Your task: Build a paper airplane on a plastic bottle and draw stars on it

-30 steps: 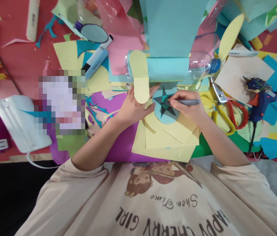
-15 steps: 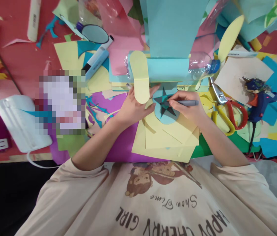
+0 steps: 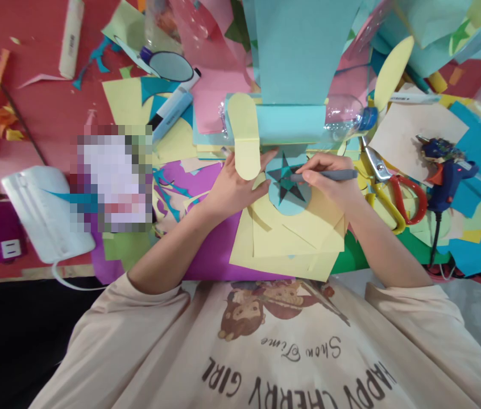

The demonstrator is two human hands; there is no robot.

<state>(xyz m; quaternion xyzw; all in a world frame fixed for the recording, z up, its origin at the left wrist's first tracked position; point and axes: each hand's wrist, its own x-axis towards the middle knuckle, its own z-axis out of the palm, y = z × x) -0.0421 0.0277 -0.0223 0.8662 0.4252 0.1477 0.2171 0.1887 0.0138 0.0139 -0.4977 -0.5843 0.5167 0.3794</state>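
Observation:
My right hand (image 3: pixel 328 176) pinches a grey marker pen (image 3: pixel 334 175), its tip on a five-pointed star (image 3: pixel 286 179) on a rounded light-blue paper piece (image 3: pixel 294 207). The star's points are dark and its middle is green. My left hand (image 3: pixel 234 184) lies spread with fingers apart at the left edge of that piece, steadying nothing else visible. A bent yellow paper strip (image 3: pixel 247 162) hides part of its fingers. Just beyond both hands lies a clear plastic bottle (image 3: pixel 343 116) wrapped in light-blue paper (image 3: pixel 291 122). Yellow sheets (image 3: pixel 300 241) are underneath the blue piece.
Red-and-yellow-handled scissors (image 3: pixel 409 199) and a blue glue gun (image 3: pixel 447 176) with a cable lie at the right. A blue marker (image 3: pixel 174 111), a white case (image 3: pixel 48 216) and a blurred-out object are on the left. Coloured paper scraps cover much of the red table (image 3: pixel 44 108).
My right hand and the marker pen have shifted slightly right, the pen lying more nearly level. My left hand stays in place. The view has shifted a little.

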